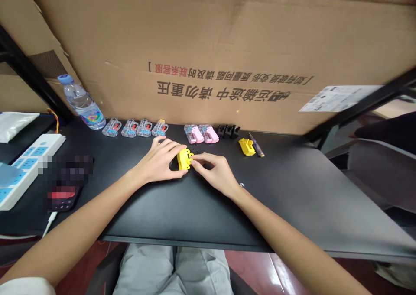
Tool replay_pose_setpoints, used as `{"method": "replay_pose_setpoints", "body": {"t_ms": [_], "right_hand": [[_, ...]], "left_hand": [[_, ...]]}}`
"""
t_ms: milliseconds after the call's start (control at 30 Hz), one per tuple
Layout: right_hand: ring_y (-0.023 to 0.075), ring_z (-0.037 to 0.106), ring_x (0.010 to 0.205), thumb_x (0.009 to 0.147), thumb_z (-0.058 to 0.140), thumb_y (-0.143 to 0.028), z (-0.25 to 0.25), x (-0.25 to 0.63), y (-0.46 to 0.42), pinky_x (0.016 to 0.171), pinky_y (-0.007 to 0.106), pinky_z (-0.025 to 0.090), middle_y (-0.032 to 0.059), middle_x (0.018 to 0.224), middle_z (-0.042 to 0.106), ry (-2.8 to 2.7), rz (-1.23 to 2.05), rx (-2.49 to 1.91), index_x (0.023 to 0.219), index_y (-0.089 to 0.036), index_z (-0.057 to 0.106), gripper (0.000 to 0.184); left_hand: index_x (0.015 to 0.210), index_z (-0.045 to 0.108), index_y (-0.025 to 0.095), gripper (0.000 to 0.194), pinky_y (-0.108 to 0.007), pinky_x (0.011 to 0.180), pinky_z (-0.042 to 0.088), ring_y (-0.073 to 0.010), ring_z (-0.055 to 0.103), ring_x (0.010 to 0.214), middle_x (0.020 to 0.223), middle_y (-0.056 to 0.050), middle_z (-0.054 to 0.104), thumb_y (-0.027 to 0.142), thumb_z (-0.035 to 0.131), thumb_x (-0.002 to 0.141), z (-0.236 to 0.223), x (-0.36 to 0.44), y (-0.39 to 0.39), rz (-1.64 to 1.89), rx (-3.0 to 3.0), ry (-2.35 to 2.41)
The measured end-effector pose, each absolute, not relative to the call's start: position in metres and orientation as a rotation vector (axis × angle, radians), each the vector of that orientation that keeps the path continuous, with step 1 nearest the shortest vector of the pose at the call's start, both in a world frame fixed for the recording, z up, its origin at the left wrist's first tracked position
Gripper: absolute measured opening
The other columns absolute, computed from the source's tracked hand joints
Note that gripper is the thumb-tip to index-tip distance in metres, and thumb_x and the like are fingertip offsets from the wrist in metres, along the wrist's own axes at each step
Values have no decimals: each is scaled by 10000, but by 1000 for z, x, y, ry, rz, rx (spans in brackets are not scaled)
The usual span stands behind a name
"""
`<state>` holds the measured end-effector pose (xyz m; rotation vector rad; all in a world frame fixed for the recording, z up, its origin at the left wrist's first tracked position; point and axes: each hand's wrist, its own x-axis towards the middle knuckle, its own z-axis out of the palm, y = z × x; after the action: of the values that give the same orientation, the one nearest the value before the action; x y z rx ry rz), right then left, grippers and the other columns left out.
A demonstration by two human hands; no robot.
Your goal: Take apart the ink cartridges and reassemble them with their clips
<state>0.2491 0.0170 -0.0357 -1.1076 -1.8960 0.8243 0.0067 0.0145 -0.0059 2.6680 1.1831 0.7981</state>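
Between the thumb and fingers of my left hand [164, 158] is a yellow plastic part [183, 160], kept just over the black tabletop. From the other side my right hand [216, 171] pinches at its right edge, thumb and index finger closed on yellow plastic. Whether that bit is a separate small piece, I cannot tell. Just behind the fingertips lie small black pieces [196, 151]. A second yellow plastic part [247, 147] rests farther right, beside a slim screwdriver [256, 145].
Along the cardboard [208, 35] stand several clear plastic assemblies [129, 128], two pink-and-clear ones [208, 134] and black plastic parts [229, 132]. A water bottle [82, 102], power strip [30, 165] and pixelated phone [66, 202] are leftward. A tiny white piece [242, 185] lies near my right wrist.
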Motion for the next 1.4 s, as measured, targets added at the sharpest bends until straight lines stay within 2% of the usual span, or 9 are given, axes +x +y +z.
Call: {"method": "replay_pose_setpoints", "body": {"t_ms": [133,300,467,667,833,933,1100,1233,1400], "right_hand": [[250,801,850,964,721,-354,-38,248,17,785,363,619,67,1001,858,-1909,816,-1086,1039,-228,847,194],[251,816,900,971,713,-322,-39,248,17,827,372,638,51,1068,860,-1891,873,-1043,1184,-255,826,250],[251,807,842,965,720,-332,-38,249,18,811,390,636,46,1014,860,-1909,861,-1042,1072,-255,843,180],[282,813,880,950,753,-404,-45,249,20,848,439,645,71,1039,861,-1841,930,-1078,1080,-247,835,220],[273,798,962,894,825,-494,-41,247,20,894,435,638,85,1076,844,-1705,1182,-1033,1130,-237,804,349],[223,768,887,838,883,-497,-34,247,20,870,403,630,69,1026,824,-1596,1340,-1011,1108,-224,779,398],[162,686,726,760,951,-439,-23,247,18,738,340,586,3,839,758,-1428,1512,-1029,1084,-222,712,457],[153,652,700,732,964,-421,-21,246,16,717,327,553,-16,779,730,-1401,1539,-1048,1048,-219,692,464],[157,651,733,756,948,-423,-22,245,15,755,338,556,-10,813,724,-1426,1558,-1034,1054,-218,689,445]], "left_hand": [[1384,657,178,565,-549,1258,273,-309,688,1239,1326,-120,757,446,768,898,-7,8,14,800,2672,1181],[1384,663,190,558,-554,1255,287,-313,686,1247,1322,-118,763,444,766,898,-8,9,14,799,2676,1186],[1373,675,186,559,-560,1243,297,-316,693,1223,1297,-125,767,456,773,894,-10,8,15,821,2679,1203],[1400,673,200,571,-574,1249,298,-316,693,1223,1320,-117,761,431,772,887,-8,8,15,806,2686,1187],[1386,687,199,565,-581,1235,315,-319,699,1201,1296,-117,771,430,771,877,-5,10,13,845,2716,1170],[1384,686,193,562,-575,1234,313,-319,700,1196,1298,-123,771,439,762,885,-4,10,11,874,2726,1157],[1397,679,190,574,-563,1235,315,-315,703,1190,1310,-122,770,458,752,895,-1,11,10,903,2771,1111],[1394,685,186,564,-557,1229,327,-316,701,1188,1299,-122,775,452,750,901,0,11,9,863,2823,1088],[1384,686,180,562,-561,1230,319,-316,701,1188,1293,-123,780,467,745,904,-1,11,9,845,2829,1088]]}}
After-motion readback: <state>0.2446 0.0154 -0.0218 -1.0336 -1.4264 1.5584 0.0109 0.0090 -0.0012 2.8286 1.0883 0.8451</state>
